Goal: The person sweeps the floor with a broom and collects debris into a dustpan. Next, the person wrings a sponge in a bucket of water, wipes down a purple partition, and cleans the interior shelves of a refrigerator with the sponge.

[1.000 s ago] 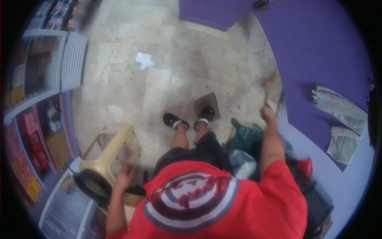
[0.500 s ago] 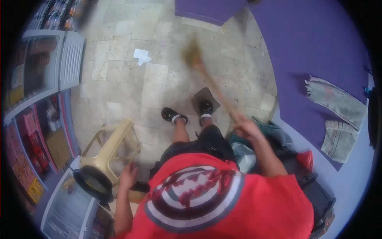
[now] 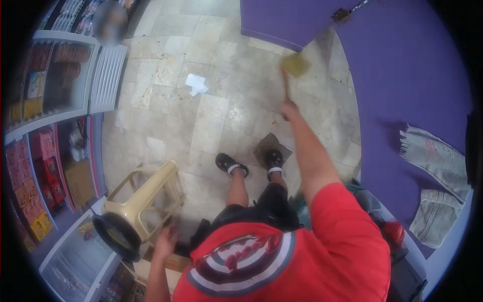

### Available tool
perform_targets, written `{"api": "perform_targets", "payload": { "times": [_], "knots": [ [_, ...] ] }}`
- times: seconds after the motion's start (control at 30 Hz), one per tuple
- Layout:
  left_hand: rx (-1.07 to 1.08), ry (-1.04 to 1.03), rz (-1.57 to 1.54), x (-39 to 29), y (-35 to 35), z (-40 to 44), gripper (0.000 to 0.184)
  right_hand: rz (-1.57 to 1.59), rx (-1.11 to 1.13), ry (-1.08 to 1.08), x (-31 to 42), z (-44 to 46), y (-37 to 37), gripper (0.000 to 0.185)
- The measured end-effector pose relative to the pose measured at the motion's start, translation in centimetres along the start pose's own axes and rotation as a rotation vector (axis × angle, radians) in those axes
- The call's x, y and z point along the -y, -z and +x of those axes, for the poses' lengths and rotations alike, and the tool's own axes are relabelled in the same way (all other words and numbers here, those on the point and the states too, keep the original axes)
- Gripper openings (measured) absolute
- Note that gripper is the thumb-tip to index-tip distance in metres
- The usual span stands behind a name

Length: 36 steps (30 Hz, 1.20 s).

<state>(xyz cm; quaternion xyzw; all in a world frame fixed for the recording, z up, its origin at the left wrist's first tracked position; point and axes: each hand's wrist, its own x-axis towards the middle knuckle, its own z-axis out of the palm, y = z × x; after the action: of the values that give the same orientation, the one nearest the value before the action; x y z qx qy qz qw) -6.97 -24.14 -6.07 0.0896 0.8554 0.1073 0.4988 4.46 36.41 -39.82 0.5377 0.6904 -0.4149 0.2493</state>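
Observation:
My right hand (image 3: 288, 109) is stretched forward and wrapped round the wooden handle of a broom (image 3: 296, 65). Its yellowish bristle head is blurred and lies over the tiled floor, close to the base of the purple wall. My left hand (image 3: 166, 241) hangs low beside my waist, loosely open with nothing in it, its fingers a little smeared. Nearest to it is a beige plastic stool (image 3: 136, 209), with a round black object (image 3: 116, 236) against its seat end. White paper pieces (image 3: 196, 84) lie on the floor ahead of my feet.
Glass-doored coolers (image 3: 65, 75) and shelves of packaged goods (image 3: 37, 181) line the left side. A person (image 3: 110, 22) is at the upper left. Purple walls (image 3: 402, 75) stand on the right, with grey cloths (image 3: 435, 156) hanging there. A dark square (image 3: 282, 146) lies under one shoe.
My right hand has reached forward, swinging the broom head to the right, towards the purple wall. The left hand stays low by the stool. The whole view has shifted slightly.

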Motion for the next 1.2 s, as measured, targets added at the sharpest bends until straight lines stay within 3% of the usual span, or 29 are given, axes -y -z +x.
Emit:
{"api": "perform_targets", "payload": {
  "times": [0.03,0.1,0.23,0.3,0.37,0.43,0.47,0.53,0.63,0.67,0.7,0.77,0.87,0.9,0.97,1.0,1.03,1.13,1.2],
  "knots": [
    [-0.015,0.045,-0.029,0.5,-0.4,-0.9,0.043,0.018,-0.126,0.003,5.3,-2.3,-1.1,0.021],
    [-0.037,0.094,-0.071,1.2,-1.5,-2.2,0.042,-0.041,-0.081,0.003,9.5,-0.9,-5.0,0.027],
    [0.036,0.067,0.109,1.6,-3.7,-3.8,0.043,0.070,0.183,0.157,13.9,-11.0,-2.5,0.038],
    [0.048,0.089,0.010,0.6,-4.1,-4.0,0.044,0.344,0.201,0.244,10.9,-16.6,0.0,0.040],
    [0.036,0.098,-0.043,0.4,-3.9,-4.0,0.044,0.562,0.178,0.073,5.6,-23.0,3.9,0.050],
    [0.004,0.094,-0.152,0.6,-4.2,-3.8,0.045,0.434,0.041,0.059,-3.4,-24.7,6.7,0.057],
    [-0.012,0.091,-0.201,0.9,-4.4,-3.5,0.046,0.212,-0.130,-0.033,-5.7,-25.8,8.4,0.051],
    [0.003,0.083,-0.175,2.0,-4.8,-2.8,0.045,-0.295,-0.361,-0.044,-9.9,-22.8,11.1,0.042],
    [0.036,0.067,-0.130,2.4,-5.6,-2.1,0.045,-0.574,-0.279,-0.084,-8.8,-12.6,12.7,0.038],
    [0.045,0.080,-0.128,1.9,-5.6,-2.0,0.045,-0.545,-0.242,-0.075,-4.7,-9.9,12.5,0.040],
    [0.055,0.096,-0.125,1.5,-5.4,-2.3,0.046,-0.639,-0.207,0.068,-2.0,-5.9,11.3,0.042],
    [0.061,0.113,-0.127,0.2,-5.4,-2.5,0.046,-0.506,-0.246,0.131,6.5,-0.5,8.2,0.038],
    [0.056,0.190,-0.041,-0.7,-4.0,-3.1,0.047,-0.444,-0.226,0.112,15.2,-2.8,7.6,0.036],
    [0.063,0.189,-0.032,-0.7,-3.8,-3.4,0.047,-0.439,-0.223,0.102,13.9,-3.8,8.1,0.036],
    [-0.015,0.153,-0.090,-0.4,-3.6,-3.7,0.047,-0.305,-0.232,0.373,8.9,-7.4,10.0,0.038],
    [-0.059,0.131,-0.125,-0.3,-3.5,-3.6,0.047,-0.225,-0.223,0.277,6.1,-9.6,10.8,0.041],
    [-0.068,0.125,-0.133,-0.3,-3.4,-3.7,0.047,-0.205,-0.301,0.369,2.5,-11.5,11.3,0.045],
    [0.021,0.016,0.019,-1.5,-2.6,-5.3,0.041,-0.035,-0.321,0.213,0.1,-15.3,12.0,0.042],
    [0.083,-0.003,-0.040,-4.3,-0.5,-6.8,0.038,-0.353,-0.371,-0.020,1.3,-11.4,10.3,0.042]
  ]
}}
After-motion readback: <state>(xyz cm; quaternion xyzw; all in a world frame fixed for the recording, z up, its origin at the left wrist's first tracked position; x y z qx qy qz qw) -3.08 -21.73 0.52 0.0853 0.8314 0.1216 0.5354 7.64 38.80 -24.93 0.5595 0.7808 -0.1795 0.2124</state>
